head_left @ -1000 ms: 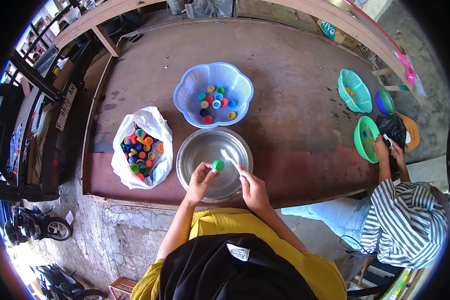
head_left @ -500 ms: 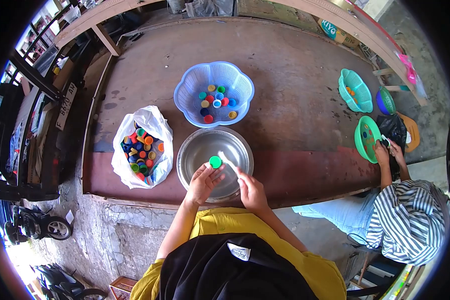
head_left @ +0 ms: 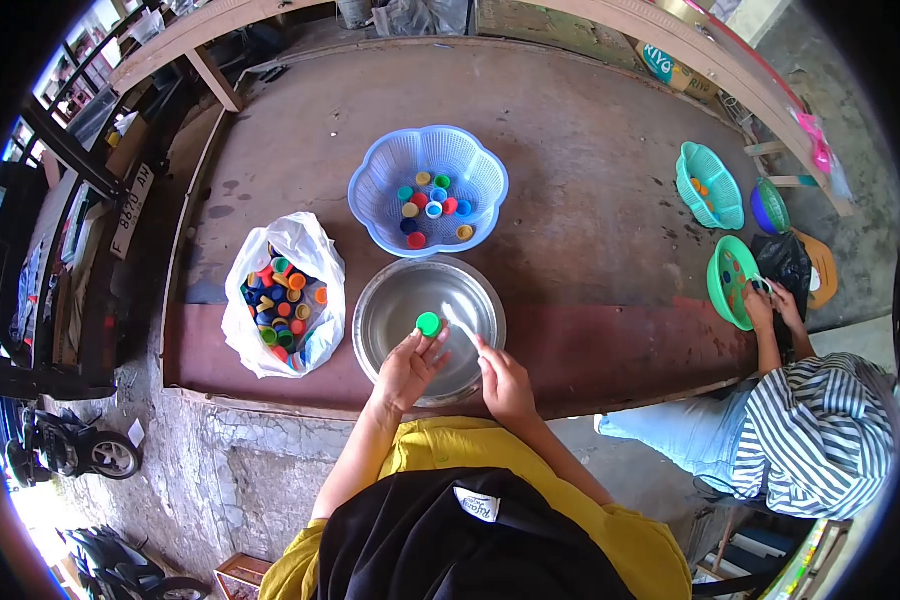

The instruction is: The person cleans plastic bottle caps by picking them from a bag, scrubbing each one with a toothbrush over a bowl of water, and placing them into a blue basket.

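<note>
Between its thumb and fingers my left hand pinches a green bottle cap, its round face turned up. My right hand grips a slim white brush, its pale end close to the right of the cap. Both hands are over the front part of a round metal basin. Just behind the basin stands a blue flower-shaped plastic basket with several coloured caps inside. To the left, a white plastic bag gapes around a heap of mixed caps.
At the table's right end another person in a striped shirt works over a green basin. A teal basket with orange caps lies behind it, near a black bag. The wooden table has a raised edge.
The cap and white brush have shifted only slightly in my hands, staying over the basin. The other person's hands have moved a little at the green basin.
</note>
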The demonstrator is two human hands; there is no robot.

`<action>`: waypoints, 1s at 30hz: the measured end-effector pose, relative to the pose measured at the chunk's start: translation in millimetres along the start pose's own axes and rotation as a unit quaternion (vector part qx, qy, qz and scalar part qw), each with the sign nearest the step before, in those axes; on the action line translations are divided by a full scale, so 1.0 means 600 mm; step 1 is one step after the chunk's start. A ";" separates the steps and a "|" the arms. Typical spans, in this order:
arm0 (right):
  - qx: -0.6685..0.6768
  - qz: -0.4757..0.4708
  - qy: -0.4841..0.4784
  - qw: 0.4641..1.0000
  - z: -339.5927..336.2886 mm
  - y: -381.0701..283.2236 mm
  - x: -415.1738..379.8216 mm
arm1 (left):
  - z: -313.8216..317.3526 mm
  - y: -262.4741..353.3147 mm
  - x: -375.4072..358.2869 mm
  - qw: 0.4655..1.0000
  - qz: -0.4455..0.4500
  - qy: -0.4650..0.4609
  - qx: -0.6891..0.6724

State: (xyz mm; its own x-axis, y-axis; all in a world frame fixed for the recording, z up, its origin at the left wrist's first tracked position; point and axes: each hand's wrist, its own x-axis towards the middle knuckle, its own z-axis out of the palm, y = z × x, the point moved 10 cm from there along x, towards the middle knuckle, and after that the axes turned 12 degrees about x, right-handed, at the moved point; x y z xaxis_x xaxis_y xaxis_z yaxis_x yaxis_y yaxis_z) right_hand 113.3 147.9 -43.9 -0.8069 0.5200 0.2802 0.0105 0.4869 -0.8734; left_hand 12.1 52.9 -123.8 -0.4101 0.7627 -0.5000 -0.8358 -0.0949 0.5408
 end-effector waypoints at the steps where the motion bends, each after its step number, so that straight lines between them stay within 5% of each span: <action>1: -0.006 0.003 -0.022 1.000 0.008 -0.008 -0.009 | -0.002 -0.001 0.001 1.000 0.004 -0.003 -0.006; 6: 0.081 0.070 0.021 0.994 0.000 0.008 0.005 | 0.009 0.000 -0.002 1.000 0.002 -0.003 -0.001; 7: 0.074 -0.002 0.039 0.996 -0.004 -0.017 0.005 | 0.015 0.006 -0.004 1.000 0.005 -0.008 -0.007; 10: -0.071 -0.003 -0.073 0.995 0.033 -0.009 -0.014 | 0.029 0.011 -0.004 0.999 0.001 -0.026 -0.035; 14: -0.061 -0.035 0.016 0.997 0.004 -0.023 0.011 | 0.004 -0.021 0.005 0.992 -0.053 0.018 -0.117; 16: -0.083 -0.046 -0.027 0.995 0.013 -0.027 0.005 | 0.008 -0.018 0.008 0.988 -0.059 -0.008 -0.143; 28: -0.032 0.003 -0.047 0.998 0.010 -0.029 0.019 | 0.002 -0.003 0.006 0.999 -0.013 0.004 -0.036; 30: -0.018 0.003 -0.043 0.999 0.009 -0.024 0.018 | 0.004 0.012 0.003 0.997 0.051 0.001 0.051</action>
State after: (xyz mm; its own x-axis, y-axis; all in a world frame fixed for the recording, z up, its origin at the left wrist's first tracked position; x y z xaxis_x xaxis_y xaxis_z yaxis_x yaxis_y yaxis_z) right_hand 101.3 142.9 -30.7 -0.8543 0.4621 0.2380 0.0362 0.5097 -0.8596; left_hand 5.9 54.9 -119.3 -0.4916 0.7508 -0.4412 -0.7485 -0.1055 0.6546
